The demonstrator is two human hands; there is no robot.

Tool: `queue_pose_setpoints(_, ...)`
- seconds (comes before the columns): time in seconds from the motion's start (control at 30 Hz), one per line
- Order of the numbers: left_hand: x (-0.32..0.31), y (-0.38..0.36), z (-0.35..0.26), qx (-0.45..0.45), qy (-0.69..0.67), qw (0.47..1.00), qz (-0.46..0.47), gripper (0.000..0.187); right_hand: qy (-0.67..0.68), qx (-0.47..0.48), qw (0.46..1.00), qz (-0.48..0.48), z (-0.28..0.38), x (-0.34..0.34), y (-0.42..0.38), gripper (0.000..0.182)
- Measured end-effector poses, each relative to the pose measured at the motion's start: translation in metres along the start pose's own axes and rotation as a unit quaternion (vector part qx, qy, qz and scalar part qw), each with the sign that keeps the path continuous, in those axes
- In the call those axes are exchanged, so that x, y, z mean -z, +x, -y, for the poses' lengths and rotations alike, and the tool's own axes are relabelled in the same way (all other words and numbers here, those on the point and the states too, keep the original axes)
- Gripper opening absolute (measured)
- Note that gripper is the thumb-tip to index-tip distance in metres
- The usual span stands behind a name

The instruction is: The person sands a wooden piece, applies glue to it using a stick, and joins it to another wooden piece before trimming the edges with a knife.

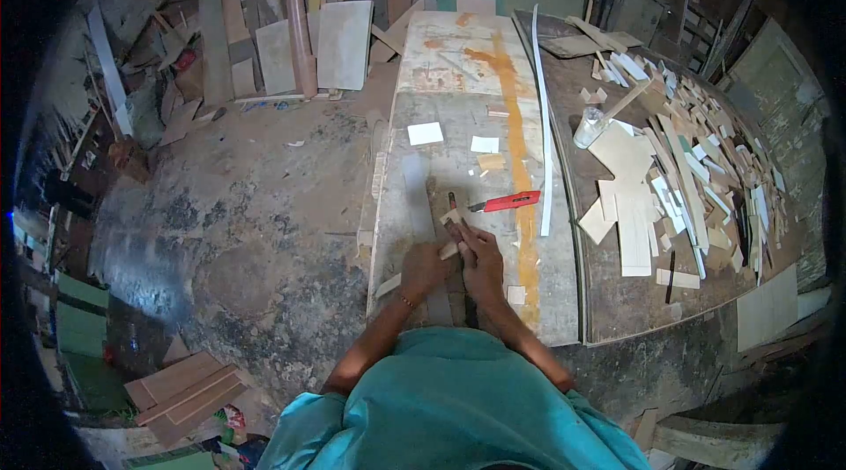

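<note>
Both my hands work close together over the bench, in front of my body. My left hand [425, 273] is closed, with its fingers around the near end of a small pale wooden piece [451, 216]. The fingers of my right hand [481, 260] press together on the same piece from the right. A thin dark stick with a reddish tip [452, 199] shows just beyond it. A red utility knife [513, 201] lies to the right of the hands, its blade pointing left. Farther up the bench lie a white rectangle [426, 133] and a smaller white piece [485, 144].
The long worn bench [441, 60] carries an orange-brown stripe and a long white strip [543, 135]. On the right-hand table [608, 311] are a glass jar [589, 128], a cross-shaped board [633, 206] and many offcuts. Boards [345, 45] lean at the back left.
</note>
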State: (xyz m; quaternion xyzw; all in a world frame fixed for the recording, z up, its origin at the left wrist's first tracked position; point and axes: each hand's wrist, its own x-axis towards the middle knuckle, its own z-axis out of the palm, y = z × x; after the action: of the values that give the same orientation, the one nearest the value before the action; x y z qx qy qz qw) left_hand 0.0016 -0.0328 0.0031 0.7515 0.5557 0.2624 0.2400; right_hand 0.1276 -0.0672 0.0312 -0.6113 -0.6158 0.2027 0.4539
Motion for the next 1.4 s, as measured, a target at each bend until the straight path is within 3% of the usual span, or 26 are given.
queue_pose_setpoints(0.13,0.005,0.001,0.002,0.033,0.002,0.999,-0.008,0.029,0.025,0.016,1.0,0.0,0.004,-0.002,-0.014,0.031)
queue_pose_setpoints(0.23,0.025,-0.002,-0.026,0.051,-0.03,0.995,0.08,0.03,-0.011,0.004,1.0,-0.003,-0.003,-0.004,0.0,0.032)
queue_pose_setpoints(0.33,0.003,0.001,-0.006,-0.035,0.018,0.999,0.025,0.03,-0.021,0.023,0.999,-0.021,-0.005,-0.003,0.004,0.032)
queue_pose_setpoints(0.43,0.007,-0.001,-0.011,0.068,-0.004,0.997,0.031,0.029,-0.039,0.029,0.999,-0.014,0.005,0.002,-0.006,0.031)
queue_pose_setpoints(0.53,0.004,0.001,0.005,0.014,0.044,0.998,0.033,0.036,-0.05,0.021,0.999,-0.005,0.004,0.002,-0.01,0.034)
queue_pose_setpoints(0.63,0.0,-0.001,-0.006,0.021,-0.009,0.999,0.045,0.027,-0.055,-0.02,0.998,0.015,0.001,0.003,0.0,0.035)
queue_pose_setpoints(0.73,0.008,0.0,-0.015,0.006,0.046,0.998,0.043,0.026,-0.033,-0.014,0.999,0.004,0.0,0.002,0.004,0.034)
queue_pose_setpoints(0.83,-0.001,0.005,0.004,0.085,-0.023,0.996,0.007,0.025,-0.021,0.019,1.0,0.006,0.005,0.0,-0.008,0.034)
queue_pose_setpoints(0.93,0.01,0.004,-0.001,0.08,0.006,0.996,0.04,0.026,-0.011,0.019,1.0,0.0,0.007,0.0,-0.008,0.032)
queue_pose_setpoints(1.03,0.005,0.005,-0.002,0.062,-0.057,0.996,0.042,0.026,-0.033,0.014,0.999,-0.011,0.006,-0.002,-0.002,0.031)
queue_pose_setpoints(1.13,-0.005,-0.002,0.003,0.023,0.06,0.997,0.041,0.027,-0.054,-0.015,0.998,-0.007,-0.001,-0.002,0.002,0.031)
queue_pose_setpoints(1.23,-0.01,-0.001,0.015,0.024,0.028,0.999,0.006,0.028,-0.033,-0.004,0.999,-0.002,0.0,-0.003,-0.004,0.03)
queue_pose_setpoints(1.33,0.014,0.002,-0.004,0.05,0.032,0.996,0.061,0.029,0.004,0.003,1.0,-0.001,0.0,-0.001,-0.009,0.03)
queue_pose_setpoints(1.4,0.008,0.001,-0.006,0.003,0.039,0.998,0.058,0.029,0.004,-0.003,1.0,0.006,-0.001,0.001,-0.005,0.03)
